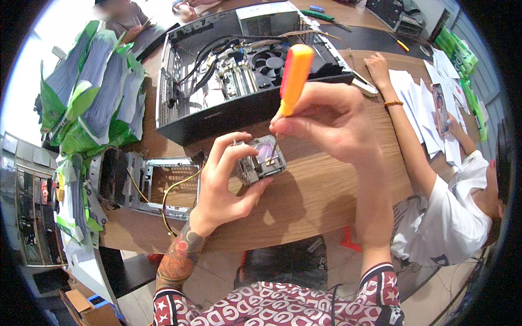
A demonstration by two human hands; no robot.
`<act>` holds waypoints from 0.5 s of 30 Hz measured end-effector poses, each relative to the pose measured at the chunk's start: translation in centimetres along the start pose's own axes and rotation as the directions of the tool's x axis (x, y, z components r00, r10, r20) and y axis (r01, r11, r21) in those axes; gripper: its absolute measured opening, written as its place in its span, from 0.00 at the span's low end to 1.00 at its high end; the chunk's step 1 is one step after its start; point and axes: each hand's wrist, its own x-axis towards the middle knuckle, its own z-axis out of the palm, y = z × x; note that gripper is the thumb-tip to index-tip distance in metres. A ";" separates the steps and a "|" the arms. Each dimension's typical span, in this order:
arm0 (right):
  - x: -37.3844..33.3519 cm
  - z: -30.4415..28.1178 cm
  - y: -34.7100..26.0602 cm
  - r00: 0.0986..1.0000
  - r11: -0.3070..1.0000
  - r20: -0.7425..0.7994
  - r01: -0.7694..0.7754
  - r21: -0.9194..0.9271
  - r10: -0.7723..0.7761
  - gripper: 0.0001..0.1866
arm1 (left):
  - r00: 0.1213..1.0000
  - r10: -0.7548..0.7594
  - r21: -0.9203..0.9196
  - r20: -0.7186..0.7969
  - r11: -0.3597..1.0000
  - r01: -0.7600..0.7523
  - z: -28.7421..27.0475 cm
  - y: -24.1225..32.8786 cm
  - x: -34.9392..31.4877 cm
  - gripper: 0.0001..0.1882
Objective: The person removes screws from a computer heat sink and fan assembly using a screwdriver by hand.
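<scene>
Between the fingers and thumb of my left hand (220, 179) sits a small squarish metal part (265, 171) with a pale purple inside. I cannot tell its exact kind. My right hand (337, 122) pinches a screwdriver (296, 76) with an orange-yellow handle, held almost upright. Its thin shaft points down into the metal part, and the tip seems to touch it. Beyond both hands lies an opened black computer case (217, 115), showing cables, a fan and boards.
A bare metal frame (171, 209) with yellow wires lies left. Green-wrapped paper stacks (103, 92) stand behind it. At right, a person in a white shirt (451, 212) rests an arm on the wooden table (337, 201), near loose papers (408, 103). Another screwdriver (402, 45) lies at the far right.
</scene>
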 end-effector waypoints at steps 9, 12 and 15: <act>0.3 0.4 1.0 0.943 0.928 0.170 0.317 -0.195 -0.286 0.06 | 0.997 0.031 0.098 0.077 0.994 -0.038 -1.6 3.2 1.3 0.32; 0.1 0.8 0.8 0.961 0.960 0.169 0.243 -0.136 -0.219 0.05 | 0.992 0.011 0.019 0.124 1.000 -0.014 -0.6 2.2 0.6 0.32; 0.0 1.0 0.8 0.981 0.988 0.137 0.147 -0.040 -0.140 0.05 | 0.997 -0.010 0.053 0.079 0.999 0.006 -0.4 2.4 0.4 0.33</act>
